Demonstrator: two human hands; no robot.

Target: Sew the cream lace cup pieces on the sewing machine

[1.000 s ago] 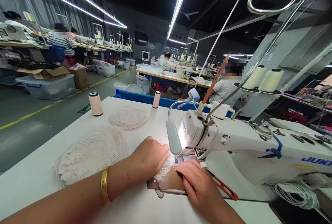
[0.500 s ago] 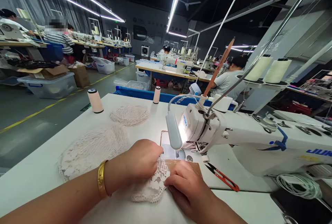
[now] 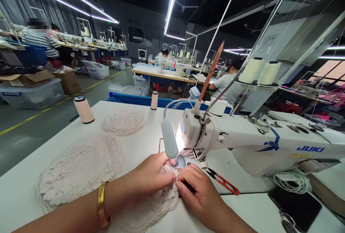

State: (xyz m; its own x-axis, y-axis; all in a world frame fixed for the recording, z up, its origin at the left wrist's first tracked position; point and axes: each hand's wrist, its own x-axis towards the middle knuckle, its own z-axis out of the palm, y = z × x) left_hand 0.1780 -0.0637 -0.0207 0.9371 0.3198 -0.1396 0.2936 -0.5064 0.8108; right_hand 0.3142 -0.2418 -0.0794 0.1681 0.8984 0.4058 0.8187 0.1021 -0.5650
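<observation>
A piece of pale lace (image 3: 161, 206) lies under and between my hands, its front edge close to the needle area of the white sewing machine (image 3: 205, 128). My left hand (image 3: 152, 173), with a gold bangle at the wrist, pinches the lace from the left, its fingertips near the presser foot. From the right, my right hand (image 3: 198, 188) grips the lace edge between thumb and fingers. The machine's lamp (image 3: 169, 139) shines on the needle area, which my fingers partly cover. Red-handled thread snips (image 3: 222, 181) lie right of my right hand.
Two stacks of lace pieces (image 3: 81, 172) rest on the left of the white table. Peach thread cones (image 3: 84, 110) stand behind them. Coiled pale cable (image 3: 292, 182) lies at the right below the machine arm. Co-workers (image 3: 228, 82) sit at other machines beyond.
My left hand has moved forward to the presser foot, bringing the lace edge with it. The right hand still grips the lace. The camera view has turned slightly right.
</observation>
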